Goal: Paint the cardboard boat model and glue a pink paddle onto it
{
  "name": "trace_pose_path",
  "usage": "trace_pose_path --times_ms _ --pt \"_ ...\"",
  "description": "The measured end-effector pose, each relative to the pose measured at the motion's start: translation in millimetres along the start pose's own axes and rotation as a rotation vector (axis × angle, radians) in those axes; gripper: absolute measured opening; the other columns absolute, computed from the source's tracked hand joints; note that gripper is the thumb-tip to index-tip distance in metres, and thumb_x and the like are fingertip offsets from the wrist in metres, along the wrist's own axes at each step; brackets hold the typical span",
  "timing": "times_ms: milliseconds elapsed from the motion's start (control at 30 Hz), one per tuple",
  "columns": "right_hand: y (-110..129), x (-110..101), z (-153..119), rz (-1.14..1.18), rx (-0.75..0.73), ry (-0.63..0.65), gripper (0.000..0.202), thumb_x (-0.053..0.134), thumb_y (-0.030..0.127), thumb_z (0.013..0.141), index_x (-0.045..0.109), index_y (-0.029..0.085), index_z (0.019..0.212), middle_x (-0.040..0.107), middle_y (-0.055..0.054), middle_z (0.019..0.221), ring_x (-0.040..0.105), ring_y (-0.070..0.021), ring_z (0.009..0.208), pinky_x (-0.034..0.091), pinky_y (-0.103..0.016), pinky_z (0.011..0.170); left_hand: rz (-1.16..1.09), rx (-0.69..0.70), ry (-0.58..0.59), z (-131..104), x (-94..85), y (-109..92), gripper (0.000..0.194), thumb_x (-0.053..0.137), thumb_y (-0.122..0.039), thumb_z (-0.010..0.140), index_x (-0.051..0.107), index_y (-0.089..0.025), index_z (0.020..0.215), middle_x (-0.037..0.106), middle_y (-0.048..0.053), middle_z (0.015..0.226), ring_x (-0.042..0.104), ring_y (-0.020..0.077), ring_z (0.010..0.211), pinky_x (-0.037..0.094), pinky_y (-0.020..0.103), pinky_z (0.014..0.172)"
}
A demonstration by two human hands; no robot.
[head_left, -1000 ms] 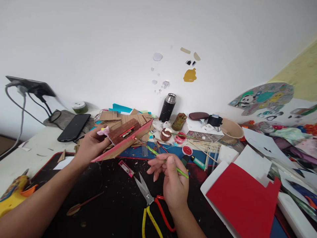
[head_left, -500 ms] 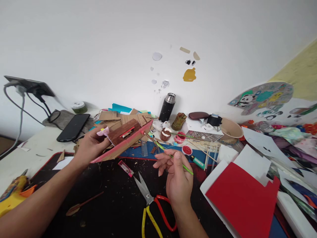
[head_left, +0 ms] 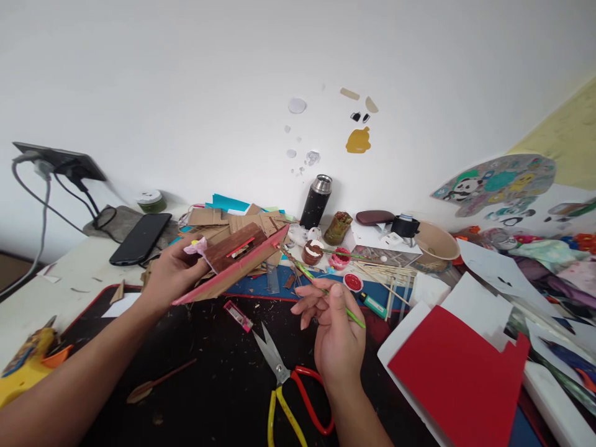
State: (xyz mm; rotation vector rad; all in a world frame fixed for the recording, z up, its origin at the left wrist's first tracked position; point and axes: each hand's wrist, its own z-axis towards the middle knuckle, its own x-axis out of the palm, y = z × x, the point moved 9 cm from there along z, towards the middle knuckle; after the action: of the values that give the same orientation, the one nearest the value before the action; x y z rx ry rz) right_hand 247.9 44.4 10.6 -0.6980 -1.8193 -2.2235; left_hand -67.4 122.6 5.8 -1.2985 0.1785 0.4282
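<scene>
My left hand (head_left: 174, 273) is closed on the left end of a small cardboard model (head_left: 237, 264), painted brown on one face and pink along its edge. A pale pink flower-like piece (head_left: 195, 246) sits at that end, by my fingers. In my right hand (head_left: 338, 329) a thin green paintbrush (head_left: 305, 270) is gripped between thumb and fingers. Its tip meets or nearly meets the pink edge at the model's right end. Behind the brush stand an open pot of red paint (head_left: 352, 282) and a brown-and-white tub (head_left: 312, 252).
Scissors (head_left: 279, 372) with red and yellow handles lie on the black mat (head_left: 205, 403). A glue gun (head_left: 28, 366) is at far left, near a phone (head_left: 140, 239). A black flask (head_left: 316, 202) stands at the back. Red card (head_left: 459, 379) covers the right side.
The whole view has shifted slightly. The brush tip has moved a little along the pink edge at the model's right end; both hands keep their holds.
</scene>
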Motion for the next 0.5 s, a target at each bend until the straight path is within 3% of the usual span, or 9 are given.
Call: trace_pose_path --times_ms 500 --pt "-2 22 -14 -0.005 0.022 0.153 0.034 0.067 0.05 0.107 0.08 0.02 0.098 0.086 -0.011 0.086 0.079 -0.0194 0.061 0.052 -0.023 0.047 0.012 0.015 -0.03 0 0.5 -3 0.034 0.078 -0.055 0.079 0.067 -0.023 0.081 0.069 0.0 0.078 0.062 0.0218 0.076 0.051 0.032 0.073"
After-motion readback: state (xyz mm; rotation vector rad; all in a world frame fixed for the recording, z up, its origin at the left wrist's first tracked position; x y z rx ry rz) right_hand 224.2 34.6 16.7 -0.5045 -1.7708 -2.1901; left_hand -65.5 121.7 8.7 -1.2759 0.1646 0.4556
